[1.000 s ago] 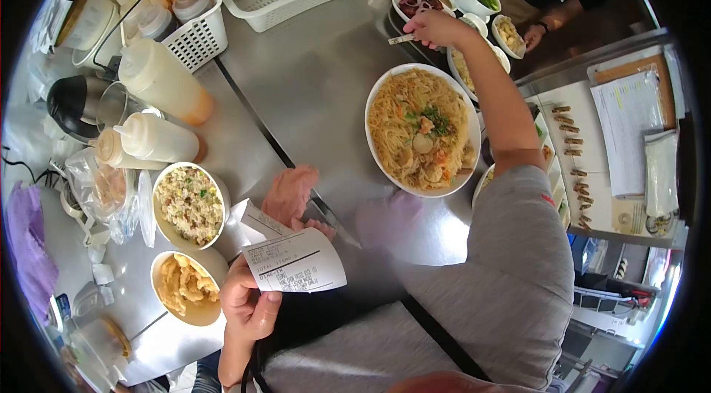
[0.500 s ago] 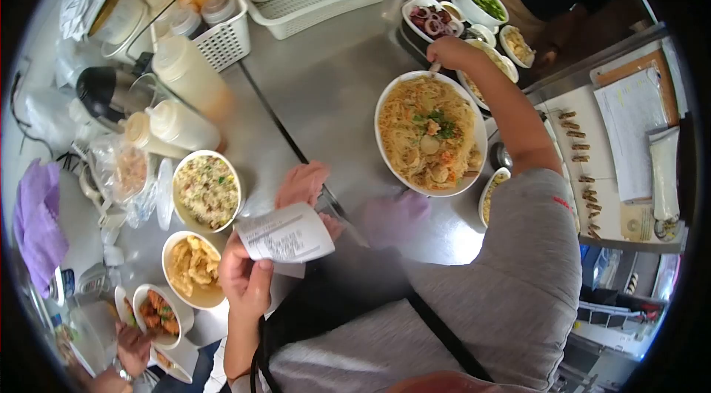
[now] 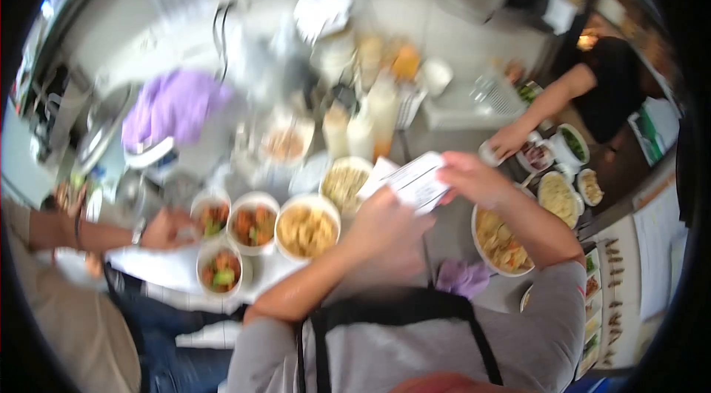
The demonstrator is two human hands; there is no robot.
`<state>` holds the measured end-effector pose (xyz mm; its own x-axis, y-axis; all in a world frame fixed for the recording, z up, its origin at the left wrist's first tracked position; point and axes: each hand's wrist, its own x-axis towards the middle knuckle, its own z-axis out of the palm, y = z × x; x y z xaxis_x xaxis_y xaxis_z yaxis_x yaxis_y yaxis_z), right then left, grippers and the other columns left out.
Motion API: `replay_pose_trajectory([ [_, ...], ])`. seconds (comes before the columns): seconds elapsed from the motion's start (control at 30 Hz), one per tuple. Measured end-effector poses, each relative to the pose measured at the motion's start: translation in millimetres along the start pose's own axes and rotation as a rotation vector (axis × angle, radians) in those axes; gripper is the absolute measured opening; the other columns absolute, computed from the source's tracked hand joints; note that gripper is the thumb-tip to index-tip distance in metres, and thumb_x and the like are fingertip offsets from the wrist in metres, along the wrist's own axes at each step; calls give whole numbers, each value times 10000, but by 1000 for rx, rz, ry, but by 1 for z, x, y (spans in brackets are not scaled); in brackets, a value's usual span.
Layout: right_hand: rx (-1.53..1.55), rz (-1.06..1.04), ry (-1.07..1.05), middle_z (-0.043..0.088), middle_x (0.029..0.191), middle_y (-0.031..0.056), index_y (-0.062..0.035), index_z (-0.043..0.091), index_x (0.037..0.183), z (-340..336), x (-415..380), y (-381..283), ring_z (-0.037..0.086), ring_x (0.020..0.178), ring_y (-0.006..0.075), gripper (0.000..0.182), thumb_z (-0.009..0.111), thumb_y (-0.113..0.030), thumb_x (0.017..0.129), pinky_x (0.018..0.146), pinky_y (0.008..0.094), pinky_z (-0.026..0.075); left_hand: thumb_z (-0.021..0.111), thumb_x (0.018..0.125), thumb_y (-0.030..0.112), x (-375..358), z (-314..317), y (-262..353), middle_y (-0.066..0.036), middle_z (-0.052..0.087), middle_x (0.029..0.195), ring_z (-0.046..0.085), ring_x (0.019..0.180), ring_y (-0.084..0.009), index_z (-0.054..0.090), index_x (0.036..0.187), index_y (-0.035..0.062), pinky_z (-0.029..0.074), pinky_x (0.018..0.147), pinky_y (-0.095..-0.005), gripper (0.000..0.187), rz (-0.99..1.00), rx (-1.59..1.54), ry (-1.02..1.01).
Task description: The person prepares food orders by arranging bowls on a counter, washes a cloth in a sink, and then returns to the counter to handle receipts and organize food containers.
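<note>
Both my hands are around a printed white paper slip (image 3: 418, 182) above the middle of the steel counter. My left hand (image 3: 385, 223), blurred by motion, is at the slip's lower left edge, its fingers too smeared to read. From the right, my right hand (image 3: 474, 177) pinches the slip's other end. Below my right arm lies the large bowl of noodles (image 3: 498, 241). A bowl of fried pieces (image 3: 307, 228) and a bowl of fried rice (image 3: 345, 184) stand left of my hands.
At the left a co-worker's hand (image 3: 169, 229) reaches to bowls of saucy food (image 3: 253, 223). Another person's hand (image 3: 508, 141) is by small dishes at the right. Squeeze bottles (image 3: 361, 135) stand behind; purple cloths (image 3: 463, 277) lie near the front and back left.
The view has swung left. My right hand has left the noodle bowl and come to the slip. The other person's arm at the right now reaches further in over the counter.
</note>
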<state>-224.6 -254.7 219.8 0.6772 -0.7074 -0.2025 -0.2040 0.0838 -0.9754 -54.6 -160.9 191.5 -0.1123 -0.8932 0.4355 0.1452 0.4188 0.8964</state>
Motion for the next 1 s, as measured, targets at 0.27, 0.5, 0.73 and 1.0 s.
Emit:
replay_pose_trajectory([
  [0.27,-558,-214,-414,538,865,44,6,431,1026,43,7,-98,497,802,113,242,443,-107,812,727,264,406,429,812,391,16,-62,39,-118,528,1046,522,935,-231,407,1141,41,427,760,-337,481,-321,-872,69],
  [0.5,-1322,-427,80,556,801,109,-96,457,1051,47,28,-143,548,715,254,261,406,-181,809,673,378,419,472,820,217,35,-103,54,-92,546,978,552,848,-229,439,1074,50,445,679,-320,306,19,-560,515],
  [0.73,-742,-1159,995,570,879,164,-65,473,1050,-89,88,-298,560,774,278,313,505,-153,752,674,324,445,457,814,188,7,-139,54,-98,543,970,564,821,-235,401,1103,34,472,683,-329,332,95,-406,683],
  [1.0,-504,-962,768,582,838,173,25,547,915,-95,178,-364,546,794,246,272,471,-143,716,681,340,413,466,803,191,-2,-139,41,-82,552,930,565,777,-211,433,1075,60,486,649,-336,303,-8,-384,752],
])
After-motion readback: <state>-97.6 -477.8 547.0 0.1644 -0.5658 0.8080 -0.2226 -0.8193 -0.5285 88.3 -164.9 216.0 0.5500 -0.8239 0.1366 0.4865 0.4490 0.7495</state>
